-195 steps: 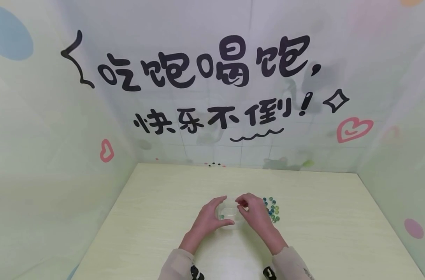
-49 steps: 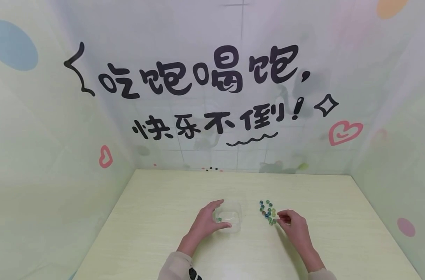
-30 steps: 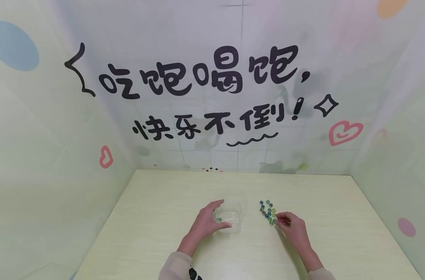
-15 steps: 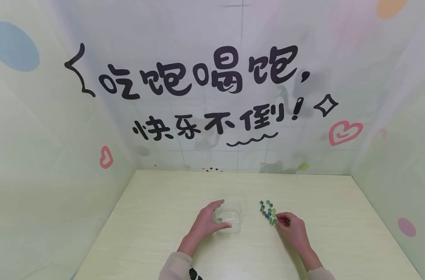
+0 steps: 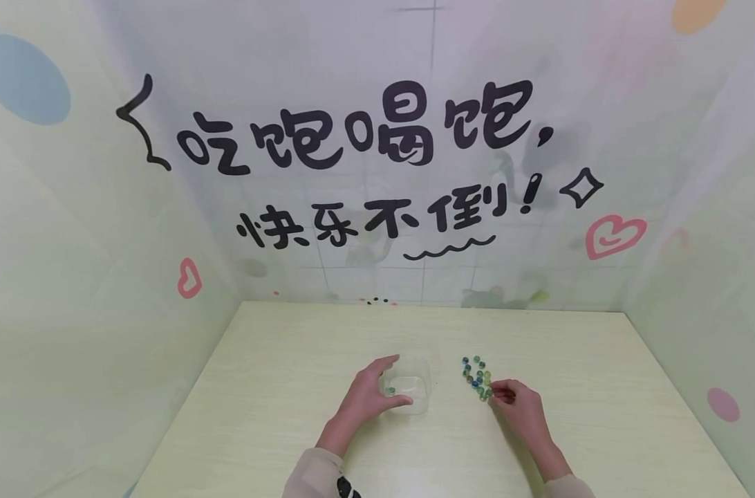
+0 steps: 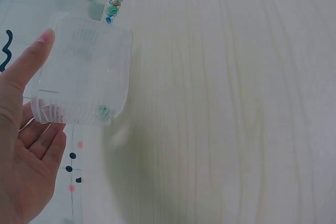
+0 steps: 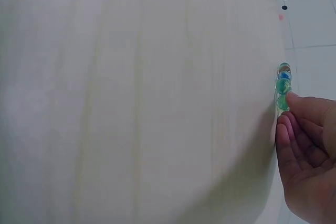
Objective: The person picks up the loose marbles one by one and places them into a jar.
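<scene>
In the head view, my left hand (image 5: 366, 398) curls around the left side of a clear plastic container (image 5: 417, 387) standing on the table. One greenish marble (image 5: 390, 391) lies inside it, also visible through the wall as a green marble (image 6: 103, 112) in the left wrist view. To the right, several blue, green and yellowish glass marbles (image 5: 474, 382) lie in a loose cluster. My right hand (image 5: 522, 407) is at the near right end of this cluster. Its thumb and forefinger pinch a green marble (image 7: 282, 102), partly covered by the fingertips in the right wrist view.
The pale wood-grain table (image 5: 278, 387) extends around both hands. A printed backdrop (image 5: 365, 270) with black lettering stands along its back edge and both sides. Between container and marbles lies a bare strip of tabletop.
Since the oldest frame, my right hand has gone from above the container to the marbles on the right. Over the last second both hands have stayed almost still.
</scene>
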{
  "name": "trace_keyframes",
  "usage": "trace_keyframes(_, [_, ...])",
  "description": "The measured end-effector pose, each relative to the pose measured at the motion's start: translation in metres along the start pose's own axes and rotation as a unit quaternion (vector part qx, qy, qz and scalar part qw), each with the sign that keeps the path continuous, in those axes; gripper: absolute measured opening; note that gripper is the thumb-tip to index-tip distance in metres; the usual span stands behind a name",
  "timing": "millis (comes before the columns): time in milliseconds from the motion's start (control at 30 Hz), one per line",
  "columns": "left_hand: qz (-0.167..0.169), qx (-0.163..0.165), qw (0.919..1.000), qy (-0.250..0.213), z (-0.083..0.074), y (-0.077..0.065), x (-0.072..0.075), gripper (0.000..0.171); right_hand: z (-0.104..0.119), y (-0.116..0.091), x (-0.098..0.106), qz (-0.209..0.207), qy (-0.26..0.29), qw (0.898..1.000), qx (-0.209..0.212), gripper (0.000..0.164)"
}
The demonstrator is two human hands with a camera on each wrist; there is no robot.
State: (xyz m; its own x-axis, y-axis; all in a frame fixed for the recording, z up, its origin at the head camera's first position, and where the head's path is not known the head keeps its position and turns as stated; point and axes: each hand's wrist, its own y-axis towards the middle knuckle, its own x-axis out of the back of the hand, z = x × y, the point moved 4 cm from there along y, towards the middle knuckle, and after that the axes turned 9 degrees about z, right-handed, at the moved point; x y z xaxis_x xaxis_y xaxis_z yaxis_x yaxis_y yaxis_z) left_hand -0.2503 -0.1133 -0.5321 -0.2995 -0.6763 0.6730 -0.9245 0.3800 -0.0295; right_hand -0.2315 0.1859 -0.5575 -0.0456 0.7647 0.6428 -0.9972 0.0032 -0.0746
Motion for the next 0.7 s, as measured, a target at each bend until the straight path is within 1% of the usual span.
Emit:
trace_keyframes(233, [-0.001, 0.001, 1.0000, -0.001, 0.0004, 0.0001, 0.0001, 0.085, -0.0027, 0.0016, -0.0021, 0.000, -0.006, 1.000, -0.002, 0.023])
trace_keyframes(600, [-0.003, 0.001, 1.0000, -0.004, -0.0012, 0.0003, 0.0007, 0.085, -0.0045, 0.0020, -0.0027, -0.014, -0.015, 1.000, 0.007, 0.024])
trace_keyframes(700, [-0.004, -0.003, 1.0000, -0.003, -0.0019, 0.0004, 0.0008, 0.084, -0.0049, 0.0017, -0.0025, -0.012, -0.019, 1.000, 0.007, 0.024])
